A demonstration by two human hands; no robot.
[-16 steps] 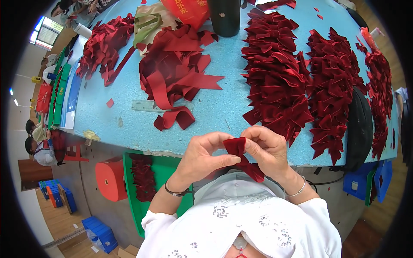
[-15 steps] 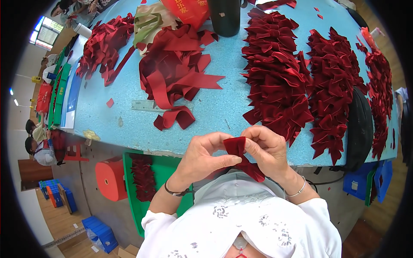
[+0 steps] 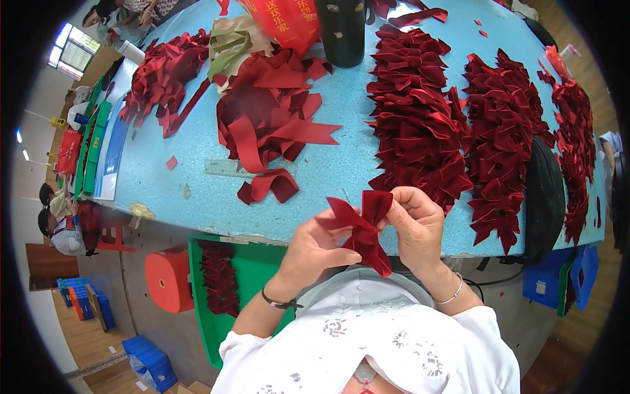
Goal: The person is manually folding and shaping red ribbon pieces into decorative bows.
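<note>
Red velvet bow (image 3: 359,226) pinched by both hands' fingers (image 3: 394,209) above the blue table (image 3: 328,172) edge.

Blue worktable up top, cluttered workshop floor all around it.

The light-blue table (image 3: 197,177) sweeps across the upper half of the view, its speckled top bending with the lens. At ten o'clock a bright window (image 3: 67,44) lets daylight in, and green boards (image 3: 92,141) lean along the table's far left edge. Down at eight o'clock there's warm wooden floor (image 3: 85,338) with stacked blue crates (image 3: 149,361) on it. An orange-red stool (image 3: 169,278) sits just under the table edge, beside a green tray (image 3: 256,262). More blue bins (image 3: 558,279) show at four o'clock, beneath the table's right end.
</note>
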